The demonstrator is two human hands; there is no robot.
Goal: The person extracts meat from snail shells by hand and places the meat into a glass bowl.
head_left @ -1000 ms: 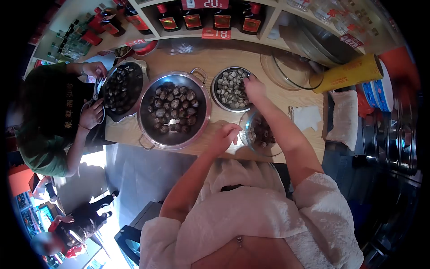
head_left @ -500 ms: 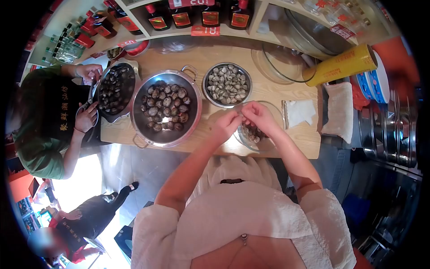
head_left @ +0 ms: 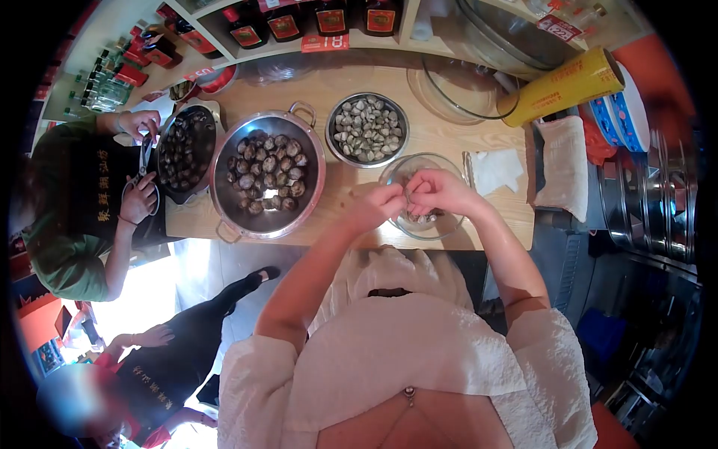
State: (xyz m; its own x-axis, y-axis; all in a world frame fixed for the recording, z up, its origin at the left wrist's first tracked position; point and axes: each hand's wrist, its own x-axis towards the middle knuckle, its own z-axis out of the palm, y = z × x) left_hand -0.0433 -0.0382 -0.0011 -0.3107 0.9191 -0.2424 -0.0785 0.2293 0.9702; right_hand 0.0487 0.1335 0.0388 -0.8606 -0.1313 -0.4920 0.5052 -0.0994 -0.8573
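Over a glass bowl (head_left: 426,231) my two hands meet, fingertips pinched together. My left hand (head_left: 376,206) and my right hand (head_left: 439,193) are both closed on something small, mostly hidden by the fingers. Dark shells lie in the glass bowl, partly covered by my right hand. Just behind it stands a small metal bowl (head_left: 404,147) full of pale clams (head_left: 367,126). To the left is a large two-handled metal basin (head_left: 314,187) holding dark round shellfish (head_left: 268,166).
A co-worker at the left holds scissors (head_left: 144,157) beside a pan of dark shells (head_left: 185,146). Another person walks at lower left. At the right lie white cloths (head_left: 493,171), a yellow roll (head_left: 562,87) and a large glass bowl (head_left: 460,101). Bottles line the shelf behind.
My right hand has left the small bowl of clams and come to my left hand over the glass bowl. The view has shifted, and the person at lower left has stepped closer.
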